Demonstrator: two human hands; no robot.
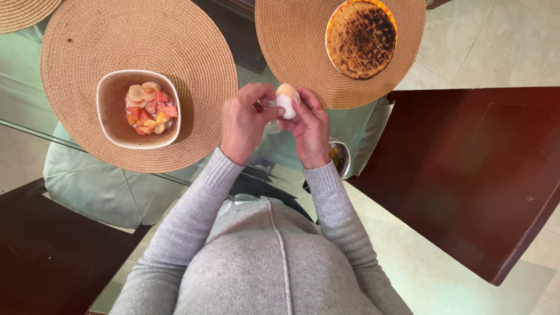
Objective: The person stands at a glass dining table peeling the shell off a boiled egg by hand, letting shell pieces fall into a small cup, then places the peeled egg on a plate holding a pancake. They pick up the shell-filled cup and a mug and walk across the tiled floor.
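A boiled egg (286,100), partly peeled with white showing below a tan shell cap, is held between both hands over the glass table (21,99). My right hand (310,129) grips the egg from the right. My left hand (244,121) pinches at its left side with thumb and fingertips. Both arms wear grey knit sleeves. A beige bowl (111,111) of cut fruit, banana slices and pink and orange pieces, sits on a round woven placemat (85,39) to the left of my hands.
A charred flatbread (361,39) on a yellow-rimmed plate rests on a second woven placemat (290,33) at the top. A small metal bowl (342,158) peeks out beside my right wrist. A dark wooden chair (478,177) stands right; tiled floor lies beyond it.
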